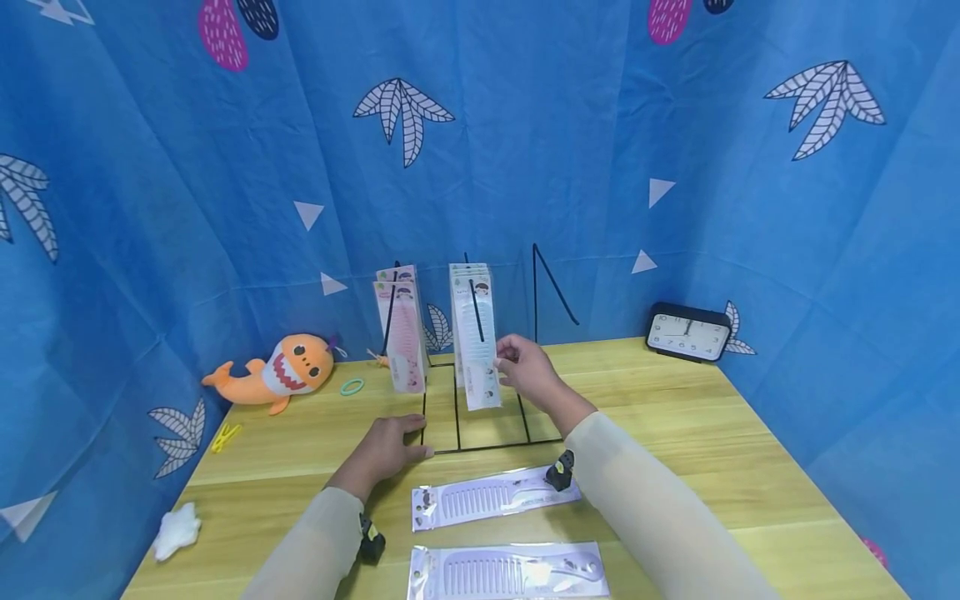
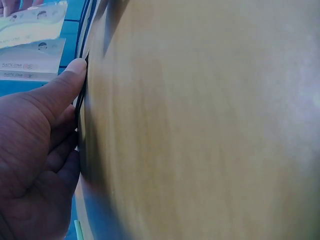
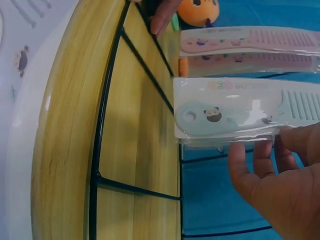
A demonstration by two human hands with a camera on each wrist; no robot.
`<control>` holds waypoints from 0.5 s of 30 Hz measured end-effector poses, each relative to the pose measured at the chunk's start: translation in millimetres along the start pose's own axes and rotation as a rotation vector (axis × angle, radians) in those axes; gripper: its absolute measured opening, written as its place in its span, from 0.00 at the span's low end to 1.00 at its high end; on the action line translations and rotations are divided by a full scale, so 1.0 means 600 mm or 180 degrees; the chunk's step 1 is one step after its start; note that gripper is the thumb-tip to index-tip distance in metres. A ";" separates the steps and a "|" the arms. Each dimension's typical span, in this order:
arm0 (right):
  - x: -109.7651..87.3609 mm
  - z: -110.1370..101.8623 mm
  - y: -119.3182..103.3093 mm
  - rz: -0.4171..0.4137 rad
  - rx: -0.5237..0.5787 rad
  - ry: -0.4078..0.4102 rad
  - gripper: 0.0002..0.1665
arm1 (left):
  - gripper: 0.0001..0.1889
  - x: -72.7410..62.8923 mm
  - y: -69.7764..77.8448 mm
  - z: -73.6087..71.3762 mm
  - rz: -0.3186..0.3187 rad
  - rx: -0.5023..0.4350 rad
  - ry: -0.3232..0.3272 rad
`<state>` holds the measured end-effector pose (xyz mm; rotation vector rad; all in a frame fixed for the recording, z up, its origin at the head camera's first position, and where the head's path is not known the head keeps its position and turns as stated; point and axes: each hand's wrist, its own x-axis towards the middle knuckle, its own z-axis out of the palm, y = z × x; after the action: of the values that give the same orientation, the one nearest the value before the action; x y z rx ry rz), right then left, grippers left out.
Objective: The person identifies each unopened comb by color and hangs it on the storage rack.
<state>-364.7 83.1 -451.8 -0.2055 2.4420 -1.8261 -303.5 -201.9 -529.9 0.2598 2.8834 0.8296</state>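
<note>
A black wire display rack (image 1: pixel 491 448) stands on the table, with packaged combs hanging from its hooks. My right hand (image 1: pixel 527 369) holds the lower right edge of the front pale blue comb pack (image 1: pixel 480 350), thumb (image 3: pixel 295 137) at its edge and the other fingers bent beside it. More packs hang close behind this one on the middle hook. Pink comb packs (image 1: pixel 405 342) hang from the left hook. At the rack's front left base corner, my left hand (image 1: pixel 386 450) grips the wire between thumb (image 2: pixel 75 70) and fingers.
Two packaged purple combs (image 1: pixel 480 500) (image 1: pixel 510 575) lie in front of the rack. A bare hook (image 1: pixel 555 283) juts out at right. An orange plush shark (image 1: pixel 288 373), teal ring (image 1: pixel 351 387), yellow clip (image 1: pixel 225 437) and white lump (image 1: pixel 177 531) lie left; a clock (image 1: pixel 688 332) stands back right.
</note>
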 end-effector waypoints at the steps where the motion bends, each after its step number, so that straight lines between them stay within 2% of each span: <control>1: 0.003 0.002 0.000 0.0001 -0.0071 0.0016 0.06 | 0.33 0.000 0.000 0.000 -0.0012 -0.0004 -0.0002; 7: 0.017 0.010 0.000 -0.0020 -0.0382 0.0103 0.04 | 0.33 -0.001 0.000 -0.001 -0.0011 0.0009 -0.0013; 15: 0.025 0.012 0.000 -0.0033 -0.0488 0.0173 0.04 | 0.34 0.003 -0.002 -0.001 -0.0014 0.0043 -0.0033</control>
<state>-378.4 74.0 -453.5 -0.1813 2.6249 -1.6701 -305.4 -202.7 -529.9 0.2582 2.8799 0.8060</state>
